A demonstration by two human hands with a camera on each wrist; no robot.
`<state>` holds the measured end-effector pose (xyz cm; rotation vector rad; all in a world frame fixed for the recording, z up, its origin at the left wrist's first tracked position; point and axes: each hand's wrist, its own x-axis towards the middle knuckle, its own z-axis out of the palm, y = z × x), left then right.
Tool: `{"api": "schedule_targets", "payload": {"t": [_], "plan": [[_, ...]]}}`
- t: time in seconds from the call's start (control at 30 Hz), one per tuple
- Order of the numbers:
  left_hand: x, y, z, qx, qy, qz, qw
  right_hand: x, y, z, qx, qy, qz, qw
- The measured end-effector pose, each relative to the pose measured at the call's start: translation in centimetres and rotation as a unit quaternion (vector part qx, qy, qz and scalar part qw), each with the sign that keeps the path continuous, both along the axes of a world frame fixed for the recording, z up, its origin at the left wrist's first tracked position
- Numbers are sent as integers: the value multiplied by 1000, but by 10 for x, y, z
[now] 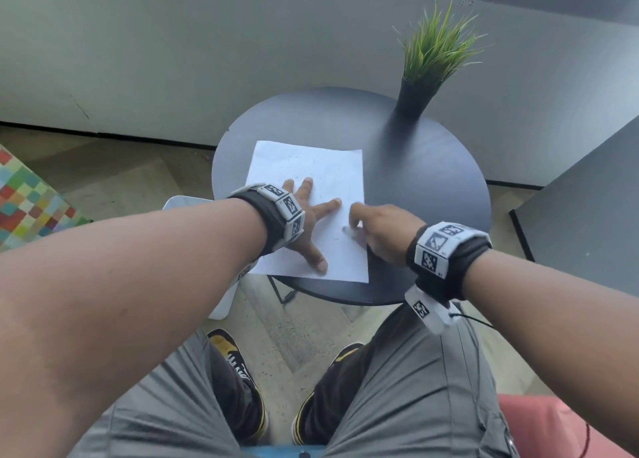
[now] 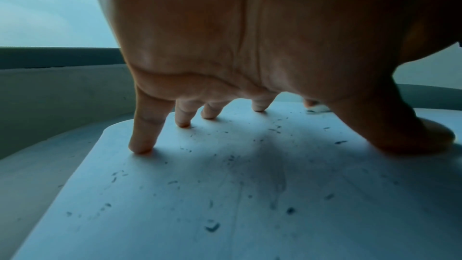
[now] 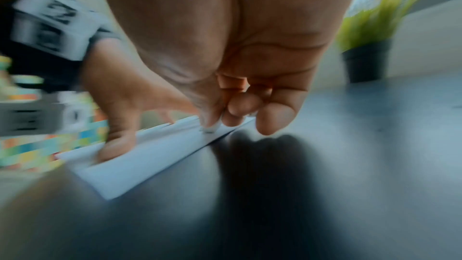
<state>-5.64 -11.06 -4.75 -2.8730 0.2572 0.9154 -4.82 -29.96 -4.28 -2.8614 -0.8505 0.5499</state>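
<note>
Round black surface (image 1: 432, 188) by a grey wall, wood floor below. White paper sheet (image 1: 311, 167) lies flat on its near-left part, speckled with dark crumbs. Left hand (image 1: 307, 222) spread, fingertips pressing the sheet. Right hand (image 1: 383, 232) at the sheet's right edge, pinching a small white piece (image 3: 208, 130), which is mostly hidden and blurred. Green grass plant in black pot (image 1: 415, 101) at far right, well apart.
</note>
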Motion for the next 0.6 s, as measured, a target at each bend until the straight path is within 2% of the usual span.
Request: {"api": "schedule_targets", "payload": {"t": [0.07, 0.13, 0.23, 0.27, 0.37, 0.43, 0.53, 0.6], "plan": [[2, 0, -1, -5, -3, 10, 1000, 1, -4, 0, 26, -8, -42, 999], [1, 0, -4, -10, -4, 13, 1000, -12, -2, 0, 18, 0, 19, 1000], [-1, -1, -11, -15, -11, 14, 1000, -28, 0, 1, -11, 64, 114, 991], [0, -1, -13, -17, -14, 11, 1000, -25, 0, 2, -5, 62, 102, 993], [0, -2, -15, -28, -23, -10, 999, -12, -4, 2, 38, 10, -3, 999], [1, -1, -17, -29, -31, -24, 999, -19, -3, 0, 33, -12, 18, 999], [1, -2, -19, -22, -33, -29, 999, -38, -3, -2, 8, 47, 107, 993], [2, -3, -17, -20, -31, -29, 999, -31, -7, 0, 23, 57, 66, 996]]}}
